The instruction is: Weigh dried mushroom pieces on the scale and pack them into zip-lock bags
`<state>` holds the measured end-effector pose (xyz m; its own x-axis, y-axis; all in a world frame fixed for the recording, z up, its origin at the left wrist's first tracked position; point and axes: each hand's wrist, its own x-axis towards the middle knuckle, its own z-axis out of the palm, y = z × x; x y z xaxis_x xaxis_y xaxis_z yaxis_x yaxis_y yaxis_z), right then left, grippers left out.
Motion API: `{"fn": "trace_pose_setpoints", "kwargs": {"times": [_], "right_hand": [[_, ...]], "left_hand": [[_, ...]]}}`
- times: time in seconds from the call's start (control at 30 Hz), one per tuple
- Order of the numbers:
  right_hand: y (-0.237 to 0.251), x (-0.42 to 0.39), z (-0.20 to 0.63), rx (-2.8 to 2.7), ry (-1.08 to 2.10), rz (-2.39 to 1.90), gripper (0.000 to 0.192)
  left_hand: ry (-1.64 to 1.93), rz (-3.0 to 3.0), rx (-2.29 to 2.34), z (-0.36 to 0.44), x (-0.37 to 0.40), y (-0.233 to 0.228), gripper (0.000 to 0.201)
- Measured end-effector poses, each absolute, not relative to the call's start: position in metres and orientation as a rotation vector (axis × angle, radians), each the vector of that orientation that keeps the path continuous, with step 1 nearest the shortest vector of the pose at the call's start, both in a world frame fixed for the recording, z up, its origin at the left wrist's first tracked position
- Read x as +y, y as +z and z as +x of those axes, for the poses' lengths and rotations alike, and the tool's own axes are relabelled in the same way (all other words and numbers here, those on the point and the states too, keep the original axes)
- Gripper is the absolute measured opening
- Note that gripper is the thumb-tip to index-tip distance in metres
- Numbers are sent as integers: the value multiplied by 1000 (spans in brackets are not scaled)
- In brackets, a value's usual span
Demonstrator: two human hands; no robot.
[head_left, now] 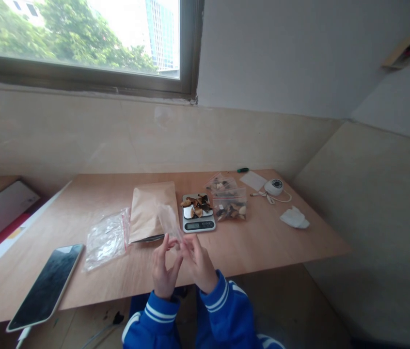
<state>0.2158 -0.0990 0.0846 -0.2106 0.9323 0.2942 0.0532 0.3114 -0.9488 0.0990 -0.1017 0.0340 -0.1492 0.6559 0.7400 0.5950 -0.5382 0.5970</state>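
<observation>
Pinching the mouth of a small clear bag [169,220] between fingertips, the left hand [164,271] and right hand [200,265] hold it upright above the table's [281,242] near edge — just before a scale [198,213] heaped with dried pieces [196,203] — beside a brown paper pouch [152,211].

Left hand [164,267], right hand [198,264] pinch small clear bag [168,220], seemingly empty.
</observation>
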Motion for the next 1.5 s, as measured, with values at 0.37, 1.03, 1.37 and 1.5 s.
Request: {"fn": "trace_pose_setpoints", "kwargs": {"times": [0.37,1.03,1.37,1.5], "right_hand": [[73,-92,224,-1426,945,-1129,19],[54,-37,286,-1501,1365,-1030,49],[40,40,288,-1962,197,-1880,38],[34,42,288,-1932,153,-1865,27]], "left_hand": [[1856,2128,1421,93,-101,34,24],[1610,1730,1749,78,-97,51,16],[1569,1601,1749,97,-96,40,17],[1590,1546,1749,102,-97,33,16]]}}
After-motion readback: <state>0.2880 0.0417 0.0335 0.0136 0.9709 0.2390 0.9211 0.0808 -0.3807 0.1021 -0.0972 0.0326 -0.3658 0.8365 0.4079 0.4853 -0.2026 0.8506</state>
